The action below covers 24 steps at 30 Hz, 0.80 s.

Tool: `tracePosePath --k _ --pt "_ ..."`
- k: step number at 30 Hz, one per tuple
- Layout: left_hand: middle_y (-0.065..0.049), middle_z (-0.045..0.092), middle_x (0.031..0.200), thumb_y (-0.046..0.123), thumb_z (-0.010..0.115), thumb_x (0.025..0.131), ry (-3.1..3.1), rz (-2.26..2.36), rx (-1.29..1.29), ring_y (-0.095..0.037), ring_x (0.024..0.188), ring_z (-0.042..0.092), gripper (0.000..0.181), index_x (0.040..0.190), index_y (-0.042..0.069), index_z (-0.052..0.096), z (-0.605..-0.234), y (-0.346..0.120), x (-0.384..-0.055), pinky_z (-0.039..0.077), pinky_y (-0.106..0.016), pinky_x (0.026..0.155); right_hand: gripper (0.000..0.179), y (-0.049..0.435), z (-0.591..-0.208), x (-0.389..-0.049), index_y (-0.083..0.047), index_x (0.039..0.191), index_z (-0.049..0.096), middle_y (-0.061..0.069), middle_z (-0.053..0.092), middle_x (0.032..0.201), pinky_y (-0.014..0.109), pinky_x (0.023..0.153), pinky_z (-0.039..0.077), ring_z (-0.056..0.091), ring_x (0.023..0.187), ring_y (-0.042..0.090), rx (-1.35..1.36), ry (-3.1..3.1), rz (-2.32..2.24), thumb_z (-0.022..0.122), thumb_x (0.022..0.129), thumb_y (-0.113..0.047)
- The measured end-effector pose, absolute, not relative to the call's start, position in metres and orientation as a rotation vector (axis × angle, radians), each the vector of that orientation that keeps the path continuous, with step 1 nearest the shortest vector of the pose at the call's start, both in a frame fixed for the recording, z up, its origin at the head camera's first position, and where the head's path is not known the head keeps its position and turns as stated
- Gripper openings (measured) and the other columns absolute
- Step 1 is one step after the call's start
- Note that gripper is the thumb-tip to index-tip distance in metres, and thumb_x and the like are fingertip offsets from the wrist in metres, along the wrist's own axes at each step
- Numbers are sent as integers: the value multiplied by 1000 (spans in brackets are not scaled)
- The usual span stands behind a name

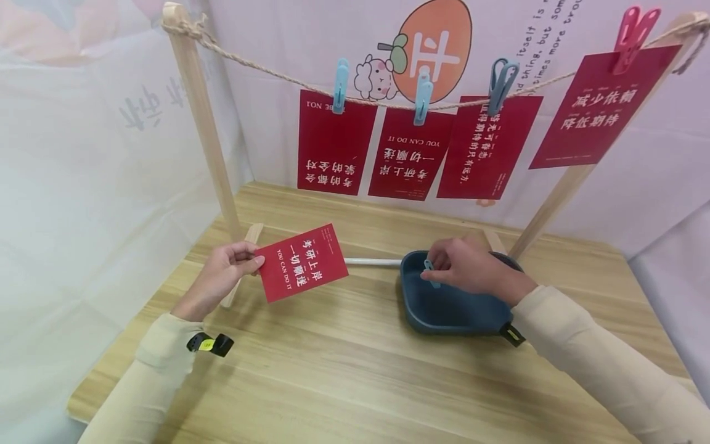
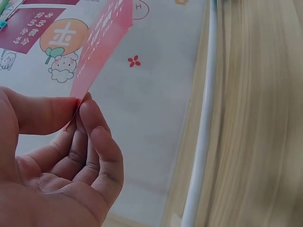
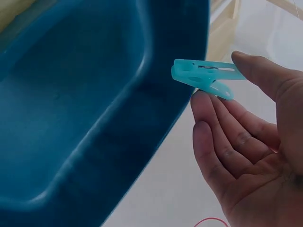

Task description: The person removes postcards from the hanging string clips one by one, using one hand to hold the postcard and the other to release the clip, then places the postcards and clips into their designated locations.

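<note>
My left hand (image 1: 224,274) pinches a red card (image 1: 304,262) by its left edge, between thumb and fingers, above the table. White Chinese writing and "YOU CAN DO IT" show on the card. In the left wrist view the thumb (image 2: 45,113) presses the card (image 2: 102,45) near its corner. Over the dark blue tub (image 1: 413,311), my right hand (image 1: 466,265) holds a light teal clothespin (image 1: 430,271). The right wrist view shows the clothespin (image 3: 208,75) between thumb and fingertips, beside the tub's wall (image 3: 156,118).
A twine line (image 1: 266,71) runs between two wooden posts (image 1: 202,123). Several red cards (image 1: 335,145) hang from it by clothespins; the rightmost has a pink clothespin (image 1: 632,40). A white rod (image 1: 371,262) lies low across the wooden table (image 1: 333,370). Behind is a printed cloth.
</note>
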State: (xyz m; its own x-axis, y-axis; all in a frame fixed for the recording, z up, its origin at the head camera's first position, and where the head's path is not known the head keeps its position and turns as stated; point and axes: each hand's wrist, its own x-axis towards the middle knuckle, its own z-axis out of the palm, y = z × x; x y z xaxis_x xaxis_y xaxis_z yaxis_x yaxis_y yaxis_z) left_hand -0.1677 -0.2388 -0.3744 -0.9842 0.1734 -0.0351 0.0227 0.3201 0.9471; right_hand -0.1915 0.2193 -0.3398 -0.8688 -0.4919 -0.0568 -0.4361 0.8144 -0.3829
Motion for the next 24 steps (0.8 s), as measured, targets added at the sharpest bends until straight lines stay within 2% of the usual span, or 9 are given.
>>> tracePosePath --k 3,8,12,19,24 --pt "1 70 101 5 60 104 2478 1705 161 -6 90 68 28 127 -12 59 -376 -241 -169 60 -24 89 33 221 -345 -194 -4 112 74 5 80 96 33 74 66 73 81 12 -708 2806 -542 85 90 -27" --pt "-14 70 111 6 58 105 2540 1597 118 -8 92 68 29 129 -11 60 -378 -247 -170 58 -24 89 33 220 -353 -200 -3 113 74 5 80 95 33 78 66 72 81 11 -725 2761 -496 84 92 -25" --pt "-21 70 118 8 57 105 2547 1530 121 -10 94 70 31 130 -10 59 -382 -252 -171 58 -30 93 31 218 -355 -204 -2 111 74 4 79 92 34 78 66 72 79 10 -760 2724 -470 84 91 -23" --pt "-22 71 118 10 60 105 2573 1457 126 -14 94 67 31 130 -9 60 -392 -260 -175 58 -31 88 32 211 -358 -211 -2 115 72 4 79 96 35 81 65 70 82 12 -745 2667 -359 83 92 -22" --pt "-21 71 117 9 60 105 2568 1430 123 -16 94 66 31 129 -10 61 -399 -265 -177 58 -28 83 29 207 -363 -216 -4 113 73 3 76 90 32 79 65 67 75 11 -775 2654 -243 84 92 -21"
